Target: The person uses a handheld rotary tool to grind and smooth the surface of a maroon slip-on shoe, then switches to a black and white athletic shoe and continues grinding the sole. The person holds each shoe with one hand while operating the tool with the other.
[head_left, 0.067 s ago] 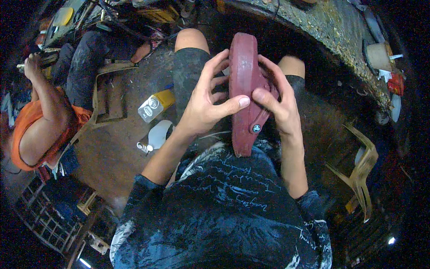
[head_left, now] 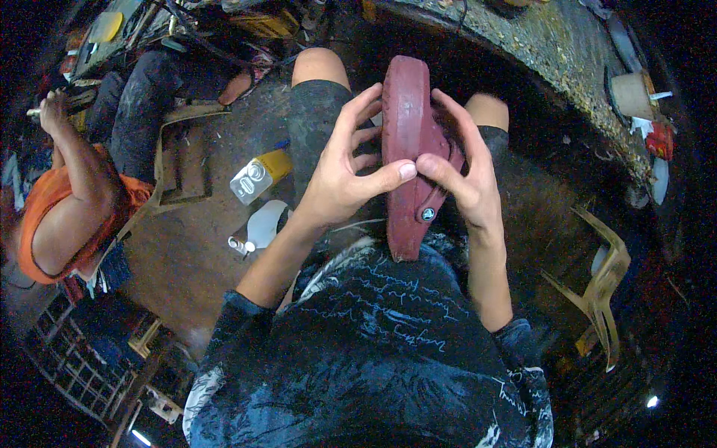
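Observation:
A dark red foam clog (head_left: 407, 112) stands on its side edge between my two hands, above my lap, its long side wall turned up toward me. My left hand (head_left: 347, 160) grips it from the sole side, thumb laid on the wall and fingers behind. On the upper's side, my right hand (head_left: 467, 168) holds the clog too, its thumb tip pressed near the left thumb and its fingers curled over the top. The heel strap with its round rivet (head_left: 427, 215) shows below the right thumb. The clog's inside is hidden.
A yellow and clear container (head_left: 258, 175) and a white bottle (head_left: 265, 224) lie on the floor at left. A person in orange (head_left: 82, 201) sits beyond them. A rough-topped bench (head_left: 553, 75) runs along the far right, and a plastic chair (head_left: 601, 291) stands at right.
My right thumb has shifted slightly left along the clog's wall, closer to the left thumb. The clog and my left hand have hardly moved.

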Tool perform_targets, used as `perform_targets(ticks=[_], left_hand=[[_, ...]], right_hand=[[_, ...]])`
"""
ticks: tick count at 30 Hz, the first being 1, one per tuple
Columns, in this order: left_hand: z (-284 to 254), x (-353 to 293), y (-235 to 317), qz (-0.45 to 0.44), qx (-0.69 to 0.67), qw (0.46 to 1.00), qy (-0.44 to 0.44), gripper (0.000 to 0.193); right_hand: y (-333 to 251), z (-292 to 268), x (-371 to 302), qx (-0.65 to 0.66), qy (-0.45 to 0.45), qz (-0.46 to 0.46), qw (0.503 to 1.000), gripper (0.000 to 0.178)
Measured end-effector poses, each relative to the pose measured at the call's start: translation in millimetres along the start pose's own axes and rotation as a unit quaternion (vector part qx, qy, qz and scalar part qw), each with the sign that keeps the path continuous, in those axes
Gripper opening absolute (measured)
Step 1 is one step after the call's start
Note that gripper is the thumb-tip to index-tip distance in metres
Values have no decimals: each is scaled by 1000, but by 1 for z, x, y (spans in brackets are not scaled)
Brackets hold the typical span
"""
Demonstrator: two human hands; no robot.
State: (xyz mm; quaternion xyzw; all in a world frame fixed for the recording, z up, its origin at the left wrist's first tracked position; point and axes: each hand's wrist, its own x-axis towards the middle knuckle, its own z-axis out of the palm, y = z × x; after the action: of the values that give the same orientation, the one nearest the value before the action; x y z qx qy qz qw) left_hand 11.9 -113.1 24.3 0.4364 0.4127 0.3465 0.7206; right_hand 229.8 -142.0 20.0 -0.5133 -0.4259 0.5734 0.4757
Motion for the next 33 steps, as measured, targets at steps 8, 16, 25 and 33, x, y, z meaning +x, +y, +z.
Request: perform_targets(ticks=[8, 16, 25, 33], left_hand=[[4, -5, 11, 56, 34, 997, -30, 124], [0, 5, 16, 163, 55, 982, -73, 132], [0, 5, 11, 195, 94, 972, -86, 134], [7, 3, 13, 136, 21, 989, -51, 138]], right_hand=[[-24, 6, -6, -136, 62, -120, 981, 99], [-48, 5, -2, -196, 77, -224, 952, 98], [-43, 7, -11, -143, 110, -199, 963, 93], [-41, -6, -8, -159, 66, -230, 958, 97]])
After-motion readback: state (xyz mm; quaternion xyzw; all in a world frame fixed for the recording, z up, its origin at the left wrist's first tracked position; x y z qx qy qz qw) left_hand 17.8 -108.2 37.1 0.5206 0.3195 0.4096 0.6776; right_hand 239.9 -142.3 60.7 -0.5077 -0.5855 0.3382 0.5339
